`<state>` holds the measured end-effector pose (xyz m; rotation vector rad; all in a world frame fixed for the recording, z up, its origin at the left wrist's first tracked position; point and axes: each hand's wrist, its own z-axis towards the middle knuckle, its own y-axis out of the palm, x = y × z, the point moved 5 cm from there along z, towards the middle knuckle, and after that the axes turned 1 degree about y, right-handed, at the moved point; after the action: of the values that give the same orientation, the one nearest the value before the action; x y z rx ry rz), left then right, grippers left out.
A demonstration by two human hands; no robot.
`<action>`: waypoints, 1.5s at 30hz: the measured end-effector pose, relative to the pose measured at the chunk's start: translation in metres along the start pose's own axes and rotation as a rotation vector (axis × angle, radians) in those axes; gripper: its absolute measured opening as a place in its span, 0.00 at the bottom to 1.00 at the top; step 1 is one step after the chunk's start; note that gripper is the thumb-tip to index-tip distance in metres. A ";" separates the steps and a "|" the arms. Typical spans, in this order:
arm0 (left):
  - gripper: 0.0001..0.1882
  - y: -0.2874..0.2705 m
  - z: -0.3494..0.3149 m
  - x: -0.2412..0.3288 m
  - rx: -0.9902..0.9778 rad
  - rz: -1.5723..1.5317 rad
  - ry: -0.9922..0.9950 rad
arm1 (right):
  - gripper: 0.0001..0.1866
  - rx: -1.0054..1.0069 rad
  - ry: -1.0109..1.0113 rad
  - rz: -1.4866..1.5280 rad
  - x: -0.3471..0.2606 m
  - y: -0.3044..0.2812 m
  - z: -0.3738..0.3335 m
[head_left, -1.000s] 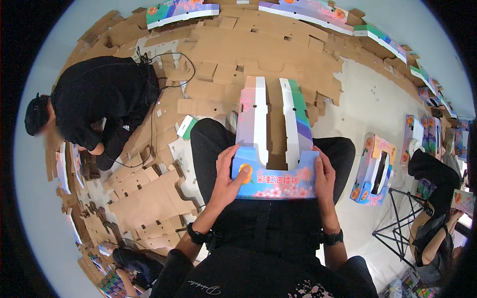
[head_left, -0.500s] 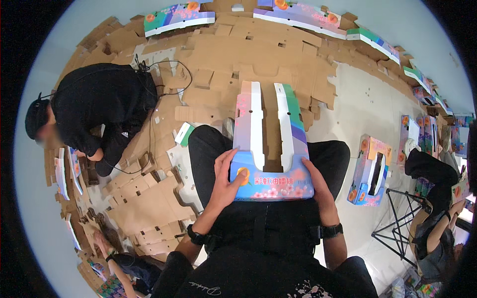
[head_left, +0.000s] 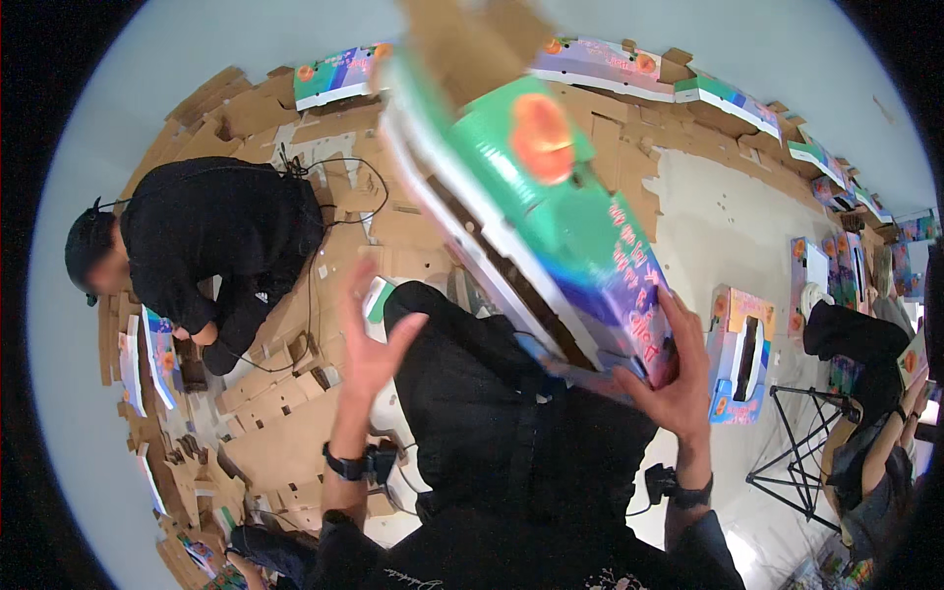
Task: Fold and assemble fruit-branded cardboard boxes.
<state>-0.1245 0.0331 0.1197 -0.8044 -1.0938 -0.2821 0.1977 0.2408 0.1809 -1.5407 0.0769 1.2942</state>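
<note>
A printed cardboard fruit box (head_left: 580, 236), green, blue and purple with a peach picture, hangs tilted above my lap. Its far end leans up and to the left, blurred by motion, with brown flaps (head_left: 472, 44) standing out there. A long slot runs along its white-edged top. My right hand (head_left: 674, 369) grips the near right end, thumb on one side and fingers on the other. Off to the left, my left hand (head_left: 379, 329) is raised in the air, fingers apart, touching nothing. A small green and white piece (head_left: 377, 298) lies just beyond it.
Flattened brown cardboard (head_left: 285, 423) covers much of the floor. Another printed box (head_left: 739, 354) stands on the right, near a black folding stool frame (head_left: 801, 442). One person (head_left: 216, 246) crouches at left; another (head_left: 875, 462) sits at right. Printed box pieces (head_left: 610, 69) line the wall.
The box was flat on my lap between both hands. It has been lifted and turned, its far end swinging up and left. My left hand has let go and moved left.
</note>
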 end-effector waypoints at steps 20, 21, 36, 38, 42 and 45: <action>0.29 -0.029 -0.016 0.035 -0.471 -0.628 -0.156 | 0.43 -0.279 -0.276 -0.146 -0.021 -0.018 0.000; 0.26 -0.024 -0.005 0.034 -0.392 -0.709 -0.196 | 0.43 -0.304 -0.278 -0.133 -0.019 -0.013 0.000; 0.27 0.061 0.043 0.133 -0.210 -2.136 -0.370 | 0.58 0.072 -0.344 -0.369 -0.075 0.038 0.014; 0.27 0.068 0.042 0.131 -0.178 -2.132 -0.421 | 0.60 0.093 -0.285 -0.400 -0.071 0.032 0.020; 0.27 0.083 0.032 0.122 -0.080 -2.183 -0.568 | 0.53 0.172 -0.229 -0.402 -0.051 0.023 0.035; 0.26 0.095 0.018 0.115 -0.024 -2.116 -0.622 | 0.36 0.269 -0.272 -0.399 -0.028 0.017 0.054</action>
<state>-0.0297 0.1317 0.1820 0.6611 -2.1727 -1.8530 0.1396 0.2581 0.1994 -1.0746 -0.2130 1.1092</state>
